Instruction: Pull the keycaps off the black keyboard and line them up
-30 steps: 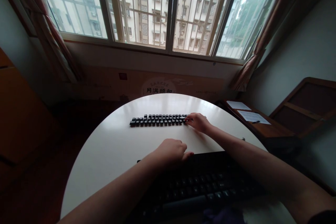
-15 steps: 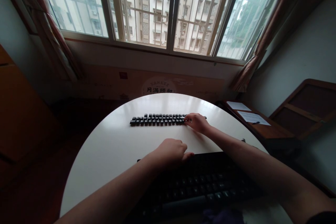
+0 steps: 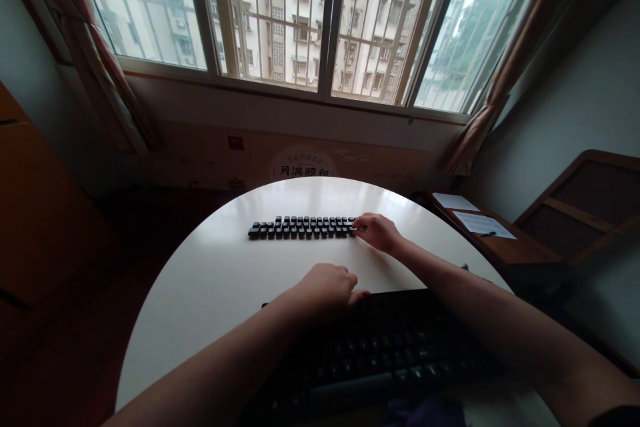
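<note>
Rows of black keycaps (image 3: 300, 228) stand lined up on the white round table (image 3: 200, 293). At the right end of these rows is my right hand (image 3: 377, 232), its thumb and fingertips pinched together at a keycap of the front row; the hand covers part of that end. My left hand (image 3: 330, 287) is curled over the far edge of a black keyboard (image 3: 385, 353), thumb pointing right, its other fingertips hidden beneath it. In shadow, the keyboard lies close to me, partly under my forearms, with keys still visible on its near part.
Something dark purple (image 3: 425, 410) lies at the near edge below the keyboard. To the right, a low wooden table (image 3: 530, 250) holds papers (image 3: 485, 224) and a pen, beside a wooden chair back (image 3: 585, 207). Beyond the round table are a wall and barred windows.
My right hand has shifted very slightly and stays at the right end of the keycap rows. My left hand and the keyboard keep their places.
</note>
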### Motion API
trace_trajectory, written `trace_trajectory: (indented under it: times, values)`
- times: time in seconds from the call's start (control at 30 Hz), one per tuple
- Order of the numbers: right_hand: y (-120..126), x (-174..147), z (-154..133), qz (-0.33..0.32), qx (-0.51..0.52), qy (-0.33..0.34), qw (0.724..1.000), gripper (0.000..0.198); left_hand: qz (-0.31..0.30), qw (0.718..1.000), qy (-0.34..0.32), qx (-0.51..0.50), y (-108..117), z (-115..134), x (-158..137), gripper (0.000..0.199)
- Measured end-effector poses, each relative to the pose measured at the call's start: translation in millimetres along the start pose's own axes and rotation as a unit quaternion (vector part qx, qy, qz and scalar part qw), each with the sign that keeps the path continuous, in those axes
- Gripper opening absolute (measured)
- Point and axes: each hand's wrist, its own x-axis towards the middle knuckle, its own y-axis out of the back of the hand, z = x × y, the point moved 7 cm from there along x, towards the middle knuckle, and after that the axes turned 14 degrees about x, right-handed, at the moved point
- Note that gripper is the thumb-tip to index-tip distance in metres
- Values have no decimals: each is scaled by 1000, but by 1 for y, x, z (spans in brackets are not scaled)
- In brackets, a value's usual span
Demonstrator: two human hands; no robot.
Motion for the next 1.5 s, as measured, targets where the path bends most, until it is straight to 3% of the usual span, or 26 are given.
trace_trajectory:
  times: [0.17, 0.3, 0.37, 0.43, 0.57, 0.67, 0.83, 1.07, 1.33, 1.5]
  values:
    - [30, -8, -26, 13, -2, 24, 1000, 17, -2, 1000, 2, -1, 4, 1, 0, 52]
    - [87, -39, -53, 88, 78, 52, 992, 44, -8, 1000, -2, 2, 6, 2, 0, 52]
    - [110, -64, -55, 98, 136, 18, 986, 58, -18, 1000, -4, 4, 5, 2, 1, 52]
    - [121, -93, -45, 85, 230, -72, 967, 67, -23, 1000, -5, 10, 3, 1, 3, 53]
    - [105, -153, -29, -6, 433, -193, 880, 51, -17, 1000, -12, 21, 0, -1, 7, 53]
    - [91, -181, -21, -36, 487, -231, 841, 35, -18, 999, -13, 24, 0, -2, 8, 52]
    - [89, -194, 1, 98, 517, -279, 803, 28, -29, 999, -4, 21, 5, -2, 9, 51]
    - [77, -200, 12, 151, 478, -277, 820, 20, -35, 999, -2, 15, 4, -3, 10, 49]
    - [67, -202, 20, 138, 475, -271, 826, 20, -30, 1000, -5, -5, 1, -5, 11, 50]
    - [68, -203, 15, 124, 446, -249, 851, 23, -30, 1000, -8, -6, 0, -6, 11, 50]
